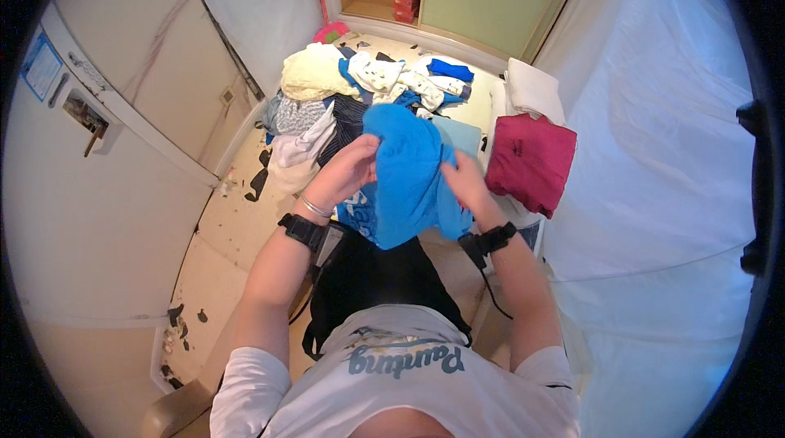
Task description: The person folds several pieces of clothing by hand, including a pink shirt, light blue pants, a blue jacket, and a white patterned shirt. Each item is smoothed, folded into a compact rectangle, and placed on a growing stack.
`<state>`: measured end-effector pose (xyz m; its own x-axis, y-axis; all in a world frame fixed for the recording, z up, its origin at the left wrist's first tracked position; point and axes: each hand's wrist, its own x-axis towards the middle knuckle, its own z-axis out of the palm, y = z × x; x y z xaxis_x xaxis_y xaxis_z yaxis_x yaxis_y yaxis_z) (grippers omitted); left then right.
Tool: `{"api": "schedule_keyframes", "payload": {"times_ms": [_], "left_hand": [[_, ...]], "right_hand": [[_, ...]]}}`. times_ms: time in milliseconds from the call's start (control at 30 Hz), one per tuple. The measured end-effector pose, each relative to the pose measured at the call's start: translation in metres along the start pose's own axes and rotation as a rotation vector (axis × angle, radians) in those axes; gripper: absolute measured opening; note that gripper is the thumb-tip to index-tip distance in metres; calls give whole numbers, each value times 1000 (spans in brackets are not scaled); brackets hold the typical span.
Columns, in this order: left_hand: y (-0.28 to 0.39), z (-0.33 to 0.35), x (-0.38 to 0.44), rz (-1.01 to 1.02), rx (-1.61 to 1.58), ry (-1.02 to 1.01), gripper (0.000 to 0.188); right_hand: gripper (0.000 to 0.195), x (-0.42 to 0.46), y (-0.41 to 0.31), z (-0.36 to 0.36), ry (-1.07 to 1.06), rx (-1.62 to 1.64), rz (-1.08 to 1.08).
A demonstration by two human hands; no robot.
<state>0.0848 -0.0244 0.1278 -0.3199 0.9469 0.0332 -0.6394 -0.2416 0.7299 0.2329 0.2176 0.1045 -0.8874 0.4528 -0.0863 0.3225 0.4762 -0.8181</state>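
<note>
A bright blue garment [408, 177] hangs bunched between my two hands above my lap. My left hand [349, 171] grips its left edge near the top. On the other side, my right hand [463, 177] pinches a fold of the same cloth. Behind the garment, a darker blue printed cloth [357, 214] shows in part below my left hand. Beyond the hands lies a heap of loose clothes, with a pale yellow cloth [319, 73], a white patterned garment [380, 73] and a dark striped cloth [344, 122]. A light teal folded cloth [459, 134] sits just past my right hand.
To the right, a folded dark red garment [530, 159] lies in front of a folded white cloth [533, 91]. A rolled blue cloth [451, 70] rests at the back. White plastic sheeting [650, 192] hangs at right; a door [92, 192] stands at left. Dark scraps [257, 183] litter the floor.
</note>
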Motion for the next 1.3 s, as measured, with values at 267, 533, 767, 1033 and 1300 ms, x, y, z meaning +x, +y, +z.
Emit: {"api": "schedule_keyframes", "payload": {"times_ms": [267, 533, 767, 1033, 1300], "left_hand": [[-9, 8, -3, -309, 275, 368, 68], [53, 66, 36, -77, 516, -18, 54], [60, 98, 24, 17, 1117, -116, 46], [127, 135, -37, 68, 1050, 54, 40], [125, 71, 60, 494, 1576, 290, 55]], "right_hand": [[19, -23, -121, -78, -100, 565, -288], [14, -32, -162, -143, -133, 572, -473], [14, -23, -159, -171, 211, 509, -452], [16, -65, -161, -163, 257, 288, -466], [31, 48, -95, -149, 559, 251, -470]]}}
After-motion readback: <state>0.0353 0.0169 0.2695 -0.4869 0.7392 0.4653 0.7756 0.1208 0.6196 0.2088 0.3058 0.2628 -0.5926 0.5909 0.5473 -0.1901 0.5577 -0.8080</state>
